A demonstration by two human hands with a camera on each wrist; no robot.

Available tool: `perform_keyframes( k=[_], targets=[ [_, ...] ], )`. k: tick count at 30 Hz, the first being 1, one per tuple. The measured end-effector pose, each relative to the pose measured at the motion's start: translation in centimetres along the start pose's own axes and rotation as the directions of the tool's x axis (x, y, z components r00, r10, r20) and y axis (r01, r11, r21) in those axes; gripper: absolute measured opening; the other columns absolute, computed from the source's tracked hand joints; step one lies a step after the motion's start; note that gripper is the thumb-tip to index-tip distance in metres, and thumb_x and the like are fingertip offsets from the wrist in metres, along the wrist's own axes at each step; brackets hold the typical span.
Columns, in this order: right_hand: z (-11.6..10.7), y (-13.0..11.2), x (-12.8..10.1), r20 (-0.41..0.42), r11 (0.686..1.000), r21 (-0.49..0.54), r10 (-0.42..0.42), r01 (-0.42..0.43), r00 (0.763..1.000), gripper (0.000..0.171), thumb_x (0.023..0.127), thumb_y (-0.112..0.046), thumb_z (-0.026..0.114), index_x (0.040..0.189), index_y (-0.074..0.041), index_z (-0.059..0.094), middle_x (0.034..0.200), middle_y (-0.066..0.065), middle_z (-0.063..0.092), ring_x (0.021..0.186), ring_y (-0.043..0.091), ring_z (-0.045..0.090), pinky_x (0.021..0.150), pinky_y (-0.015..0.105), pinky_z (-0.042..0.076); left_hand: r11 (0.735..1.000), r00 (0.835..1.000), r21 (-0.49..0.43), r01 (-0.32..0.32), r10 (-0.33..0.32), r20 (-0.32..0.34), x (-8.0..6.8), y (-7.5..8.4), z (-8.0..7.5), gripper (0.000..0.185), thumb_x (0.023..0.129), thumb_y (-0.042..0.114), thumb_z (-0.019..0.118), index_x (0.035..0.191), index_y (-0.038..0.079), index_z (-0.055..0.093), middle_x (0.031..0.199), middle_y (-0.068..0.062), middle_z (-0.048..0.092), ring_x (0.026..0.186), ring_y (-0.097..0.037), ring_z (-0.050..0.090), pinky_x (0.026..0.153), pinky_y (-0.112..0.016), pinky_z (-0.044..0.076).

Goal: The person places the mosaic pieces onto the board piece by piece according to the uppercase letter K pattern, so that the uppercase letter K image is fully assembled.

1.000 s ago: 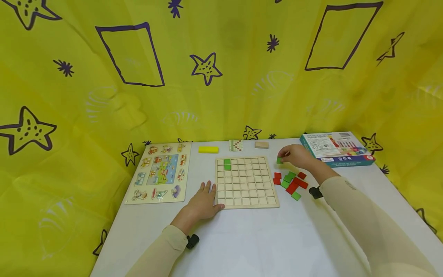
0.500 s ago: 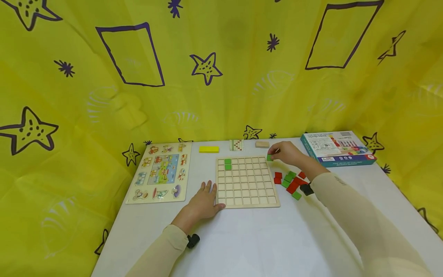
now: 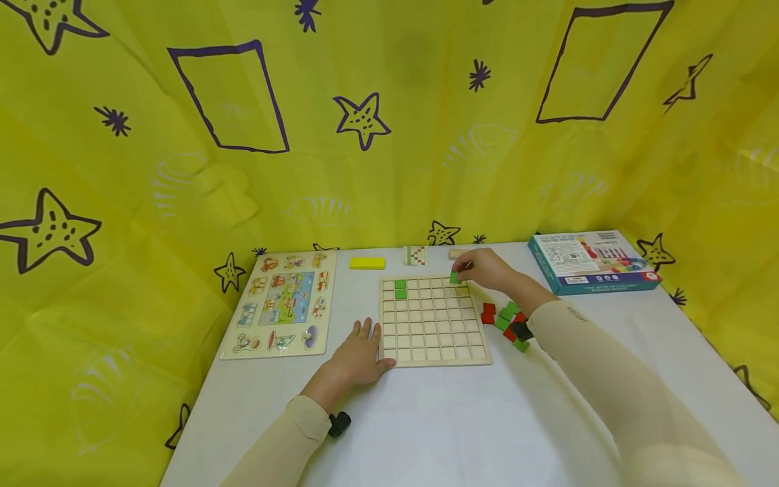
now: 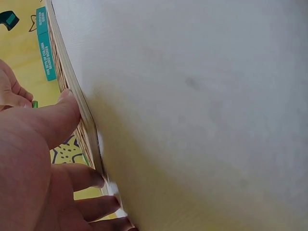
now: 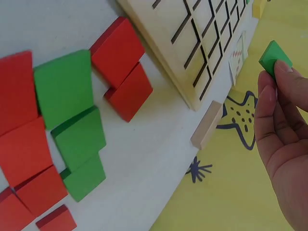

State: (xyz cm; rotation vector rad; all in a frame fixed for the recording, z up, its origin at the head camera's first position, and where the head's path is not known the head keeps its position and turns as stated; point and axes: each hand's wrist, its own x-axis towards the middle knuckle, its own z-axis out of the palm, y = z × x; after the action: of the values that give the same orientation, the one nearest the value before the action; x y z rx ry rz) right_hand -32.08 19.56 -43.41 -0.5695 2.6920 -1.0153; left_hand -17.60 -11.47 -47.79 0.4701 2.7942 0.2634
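My right hand [image 3: 489, 269] pinches a small green square tile [image 5: 275, 57] between thumb and fingers. It hovers over the far right part of a wooden grid board [image 3: 435, 326]. Two green tiles [image 3: 399, 289] sit one below the other in the board's second column, at the far left. With fingers stretched out, my left hand [image 3: 355, 355] rests against the board's left side, its thumb [image 4: 65, 113] at the near left corner. Right of the board lies a loose pile of red tiles [image 5: 118, 50] and green tiles [image 5: 65, 89], partly hidden by my right wrist in the head view.
A picture puzzle board [image 3: 325, 291] lies at the left. Along the back are a yellow block [image 3: 367, 263], a patterned card [image 3: 416, 255] and a plain wooden block [image 5: 207, 126], half covered by my right hand in the head view. A boxed game [image 3: 593, 262] stands back right.
My right hand has carried the green tile leftward, from beside the board to over its far right part. The left hand has stayed in place.
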Motion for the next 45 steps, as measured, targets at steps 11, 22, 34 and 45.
perform_keyframes(
  k=[11,22,34,45],
  targets=[
    [1.7,-1.5,0.9,0.033,0.999,0.034,-0.032,0.031,0.999,0.011,0.094,-0.007,0.071,0.104,-0.004,0.076,0.101,0.008,0.072,0.091,0.024,0.066,0.079,0.036,0.055,1.0,1.0,-0.001,-0.006,0.006,-0.003,0.0,0.0,0.0,0.084,0.098,0.052,0.059,0.153,-0.006,0.034,0.16,-0.029,0.025,0.147,-0.048,0.022,0.116,-0.051,0.03],
    [3.1,-2.9,1.9,0.063,0.997,0.038,-0.065,0.062,0.996,0.011,0.093,-0.005,0.072,0.103,-0.005,0.076,0.106,0.008,0.073,0.098,0.025,0.067,0.082,0.037,0.056,1.0,1.0,0.007,0.0,0.0,0.0,0.0,0.0,-0.1,0.084,0.098,0.052,0.059,0.153,-0.006,0.033,0.16,-0.028,0.025,0.147,-0.047,0.022,0.117,-0.051,0.029],
    [5.1,-4.0,2.7,0.103,0.994,0.044,-0.102,0.098,0.989,0.013,0.092,-0.005,0.073,0.104,-0.004,0.077,0.103,0.007,0.073,0.098,0.023,0.068,0.082,0.035,0.056,1.0,1.0,0.009,0.006,-0.006,0.0,0.1,-0.1,0.0,0.084,0.098,0.052,0.059,0.153,-0.006,0.033,0.16,-0.027,0.025,0.147,-0.047,0.022,0.117,-0.05,0.029],
    [7.0,-5.1,3.5,0.13,0.991,0.017,-0.131,0.13,0.983,0.015,0.093,-0.005,0.073,0.107,-0.002,0.076,0.105,0.008,0.073,0.096,0.021,0.066,0.082,0.033,0.055,1.0,1.0,0.006,0.006,-0.006,0.013,0.2,-0.1,0.2,0.085,0.098,0.053,0.057,0.154,-0.005,0.032,0.161,-0.027,0.023,0.148,-0.046,0.02,0.117,-0.05,0.028]
  ],
)
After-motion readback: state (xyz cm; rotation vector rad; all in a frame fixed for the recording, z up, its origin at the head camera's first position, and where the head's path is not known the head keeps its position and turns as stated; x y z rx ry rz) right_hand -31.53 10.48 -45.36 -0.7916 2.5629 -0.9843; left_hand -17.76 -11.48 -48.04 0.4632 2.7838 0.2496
